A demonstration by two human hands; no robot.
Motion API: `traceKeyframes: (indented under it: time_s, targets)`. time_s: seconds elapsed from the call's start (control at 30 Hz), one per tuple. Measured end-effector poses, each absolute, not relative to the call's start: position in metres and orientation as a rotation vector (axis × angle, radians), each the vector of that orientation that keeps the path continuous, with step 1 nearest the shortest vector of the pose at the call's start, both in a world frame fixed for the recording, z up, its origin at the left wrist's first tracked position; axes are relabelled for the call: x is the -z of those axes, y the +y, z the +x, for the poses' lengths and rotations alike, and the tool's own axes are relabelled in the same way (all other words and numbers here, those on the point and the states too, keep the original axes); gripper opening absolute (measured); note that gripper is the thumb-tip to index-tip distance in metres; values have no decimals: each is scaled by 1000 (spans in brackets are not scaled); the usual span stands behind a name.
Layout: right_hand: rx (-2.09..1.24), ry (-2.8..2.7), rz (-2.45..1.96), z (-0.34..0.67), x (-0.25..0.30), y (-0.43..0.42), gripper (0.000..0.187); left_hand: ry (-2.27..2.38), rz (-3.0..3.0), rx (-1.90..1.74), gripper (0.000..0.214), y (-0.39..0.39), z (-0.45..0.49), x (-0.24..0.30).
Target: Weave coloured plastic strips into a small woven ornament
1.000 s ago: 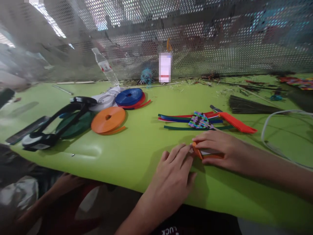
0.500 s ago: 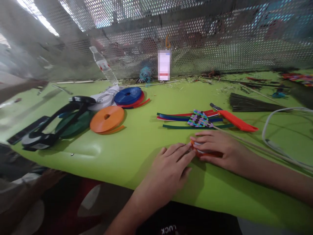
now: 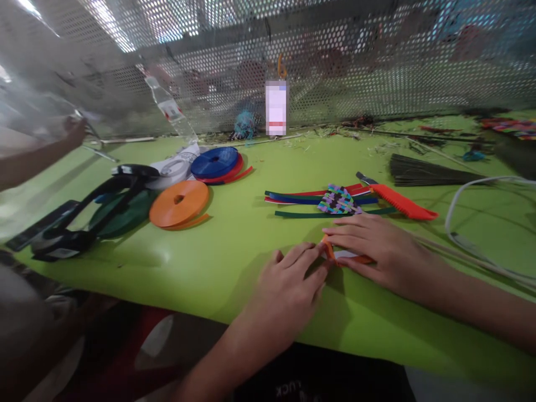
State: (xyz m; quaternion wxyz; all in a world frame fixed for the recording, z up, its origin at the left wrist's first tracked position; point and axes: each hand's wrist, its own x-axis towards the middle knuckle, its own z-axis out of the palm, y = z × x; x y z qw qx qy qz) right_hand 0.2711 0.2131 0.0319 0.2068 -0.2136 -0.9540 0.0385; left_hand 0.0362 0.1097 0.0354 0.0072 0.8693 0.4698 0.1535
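The left hand [image 3: 285,287] pinches the left end of a folded strip of flat orange and white plastic [image 3: 330,248] at the near right of the smooth green table [image 3: 196,268]; the right hand [image 3: 377,245] holds it between thumb and fingers. Below, a black garment [image 3: 335,371] bears inverted letters reading "LUCK". Far left, the clear plastic bottle's [image 3: 168,109] red-and-white label is too small to read.

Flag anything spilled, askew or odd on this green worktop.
Loose scraps litter the far edge of the worktop, looking untidy. The clear bottle looks tilted, not upright, though lens distortion may exaggerate that. The visible part of the orange strip shows no obvious damage.
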Motion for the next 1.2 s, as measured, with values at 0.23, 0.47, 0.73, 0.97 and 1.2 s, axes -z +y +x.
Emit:
traceKeyframes:
  time_s: [0.23, 0.47, 0.73, 0.97, 1.2]
  targets:
    - [-110, -2698, -680, 270, -34, 209, 35, 1483, 2725, -445, 37, 107, 33, -32]
    - [-164, -2675, -656, 273, -30, 214, 32, 1479, 2694, -394, 39, 104, 32, -30]
    - [-62, -2657, -548, 272, -32, 213, 33, 1494, 2646, -350, 42, 105, 33, -38]
    - [-137, -2613, -587, 271, -33, 212, 30, 1461, 2624, -363, 42, 105, 31, -40]
    - [-165, -2613, -613, 271, -31, 211, 31, 1425, 2597, -410, 42, 105, 29, -38]
